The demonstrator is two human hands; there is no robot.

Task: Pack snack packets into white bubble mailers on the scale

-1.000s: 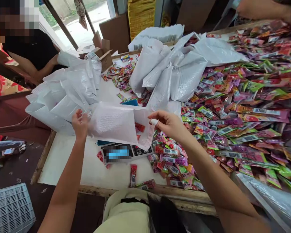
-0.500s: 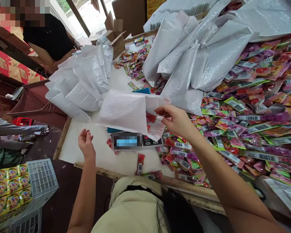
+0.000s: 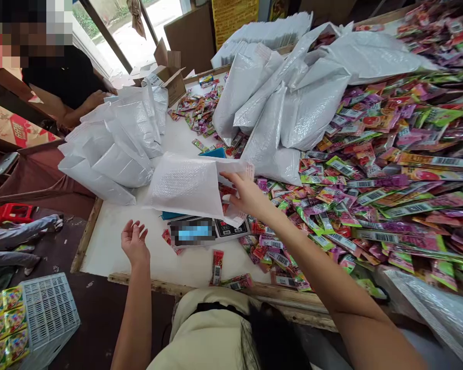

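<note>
Deeper into the bag's open end went the right hand [image 3: 249,198], which half a second earlier was by the flap; the left hand [image 3: 136,245], at the bag's other end a second before, was now apart from it. The white bag [image 3: 185,182] lay on its side across the scale [image 3: 233,226], mouth to the right, red packets [image 3: 226,189] showing inside. At that mouth the right thumb, wrapped in white, and the forefinger stood parted; whether they touched a packet could not be told. Left fingers were loosely curled and empty, above the table [image 3: 104,241] in front. Upright white bags [image 3: 119,141] stood beyond on the left, full bags [image 3: 308,105] lay behind to the right, and a large packet pile [image 3: 374,195] covered the right side. Across the table, at left, was a co-worker [image 3: 64,85] in black.
</note>
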